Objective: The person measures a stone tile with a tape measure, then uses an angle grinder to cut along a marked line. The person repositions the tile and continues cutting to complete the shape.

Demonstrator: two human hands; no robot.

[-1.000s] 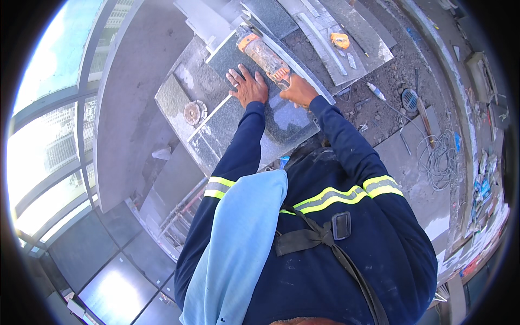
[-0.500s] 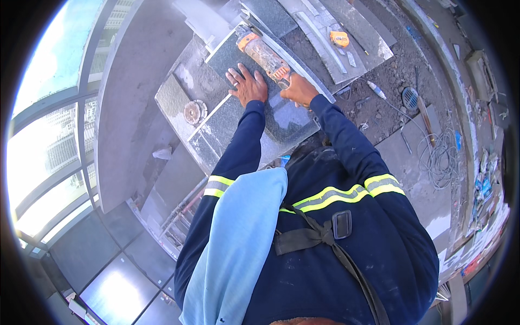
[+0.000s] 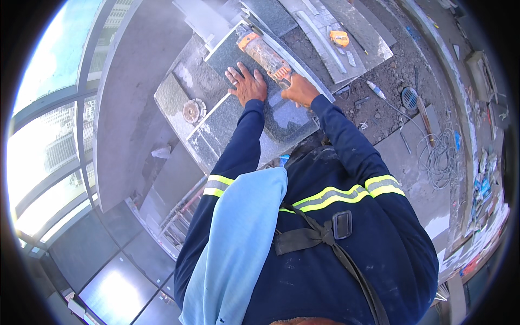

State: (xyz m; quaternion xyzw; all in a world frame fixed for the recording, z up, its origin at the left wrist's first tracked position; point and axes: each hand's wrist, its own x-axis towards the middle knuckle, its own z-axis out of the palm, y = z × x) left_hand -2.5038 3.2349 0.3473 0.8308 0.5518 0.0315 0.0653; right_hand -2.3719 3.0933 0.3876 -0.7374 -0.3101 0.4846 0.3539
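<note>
My right hand is wrapped round the rear handle of a dusty orange angle grinder. The tool's head points to the far left, at the far end of a dark grey stone slab; whether its disc touches the stone I cannot tell. Flat on the same slab, just left of the grinder's body, lies my left hand with its fingers spread and a ring on one of them. Pale dust hangs beyond the grinder's head. To the left of my left hand, a round grinding disc rests on another stone piece.
An orange tape measure lies on a slab at the far right, near narrow stone strips. A cable with a white plug connector runs over rubble toward a coil of grey cable. A round drain grate sits nearby. Glazed windows stand left.
Almost nothing differs. Both hands and the grinder keep their places on the slab, and the view has shifted very slightly.
</note>
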